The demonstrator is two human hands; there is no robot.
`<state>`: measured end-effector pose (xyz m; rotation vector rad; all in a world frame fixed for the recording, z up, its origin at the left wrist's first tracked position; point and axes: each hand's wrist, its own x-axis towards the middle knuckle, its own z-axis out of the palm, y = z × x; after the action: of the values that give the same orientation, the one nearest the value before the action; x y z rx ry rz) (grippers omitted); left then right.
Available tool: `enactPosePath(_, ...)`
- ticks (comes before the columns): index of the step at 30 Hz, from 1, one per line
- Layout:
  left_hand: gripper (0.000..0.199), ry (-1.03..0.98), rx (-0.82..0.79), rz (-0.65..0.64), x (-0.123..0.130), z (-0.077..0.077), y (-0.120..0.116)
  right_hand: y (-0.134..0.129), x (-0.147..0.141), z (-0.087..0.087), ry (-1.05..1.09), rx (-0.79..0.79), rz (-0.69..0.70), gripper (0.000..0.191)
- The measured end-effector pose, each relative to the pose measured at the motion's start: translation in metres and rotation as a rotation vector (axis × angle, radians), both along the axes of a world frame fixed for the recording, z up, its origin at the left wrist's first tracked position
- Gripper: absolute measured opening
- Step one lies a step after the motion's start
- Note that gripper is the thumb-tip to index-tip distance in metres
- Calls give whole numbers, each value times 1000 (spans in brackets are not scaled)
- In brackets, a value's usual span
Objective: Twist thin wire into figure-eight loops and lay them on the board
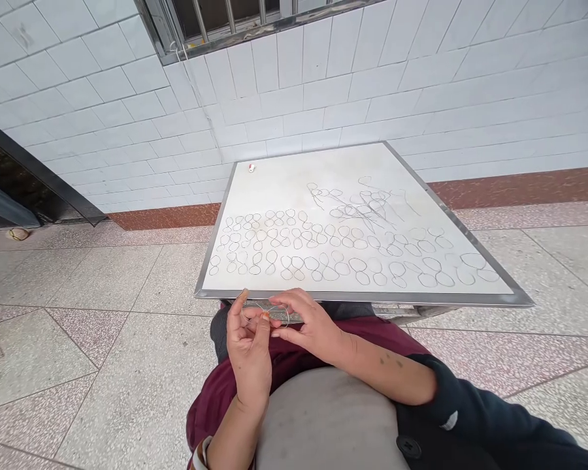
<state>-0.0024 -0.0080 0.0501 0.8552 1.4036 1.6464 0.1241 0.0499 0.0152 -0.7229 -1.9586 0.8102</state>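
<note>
My left hand (249, 343) and my right hand (313, 326) are close together in front of the board's near edge. Between them is a thin wire (288, 318) bent into curved loops, like a figure eight. The left thumb and fingers pinch its left and middle part; an orange patch shows at the left thumb tip. Fingers of my right hand close around the right loop. Just beyond, many thin figure-eight wire loops (294, 267) lie in rows on a white board (279, 186) with a grey metal rim.
Farther back on the board is a tangled pile of loose wires (362, 207). A small white and red item (251, 168) sits near its far left corner. Behind the board stands a white tiled wall (318, 98) with a barred window (235, 19). Speckled stone floor (142, 352) surrounds the board.
</note>
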Motion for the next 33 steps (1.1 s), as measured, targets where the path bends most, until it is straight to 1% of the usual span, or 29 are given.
enactPosePath(2, 51, -10, 8, -5, -1, 0, -1, 0, 1, -1, -2, -1, 4, 45)
enactPosePath(7, 47, 1, 4, -28, -4, -6, 0, -1, 1, 0, -13, -14, -4, 32)
enactPosePath(9, 46, -13, 3, -37, -6, -8, 1, -2, -1, 1, -17, -54, 13, 32)
enactPosePath(11, 47, -37, 21, -47, -8, -9, 2, -3, -2, 1, -6, -113, 39, 37)
enactPosePath(13, 49, -47, 42, -60, -11, -8, 3, -4, -2, 2, 24, -183, 55, 39)
enactPosePath(14, 50, -43, 49, -71, -13, -7, 3, -4, -2, 2, 41, -213, 51, 36)
enactPosePath(16, 51, -25, 45, -115, -17, -4, 3, -3, -2, 3, 67, -265, 22, 22)
enactPosePath(18, 51, 4, 20, -162, -20, -3, 4, -2, -2, 4, 85, -309, -16, 16)
enactPosePath(22, 50, 77, -1, -212, -22, -1, 6, 1, -4, 8, 139, -388, -36, 13)
enactPosePath(25, 49, 130, 13, -213, -21, 0, 6, 2, -7, 12, 178, -440, -36, 13)
enactPosePath(30, 58, 128, 36, -234, -20, 3, 7, 1, -9, 13, 234, -523, -32, 13)
enactPosePath(33, 64, 145, 27, -235, -20, 3, 6, 1, -8, 11, 254, -524, -48, 12)
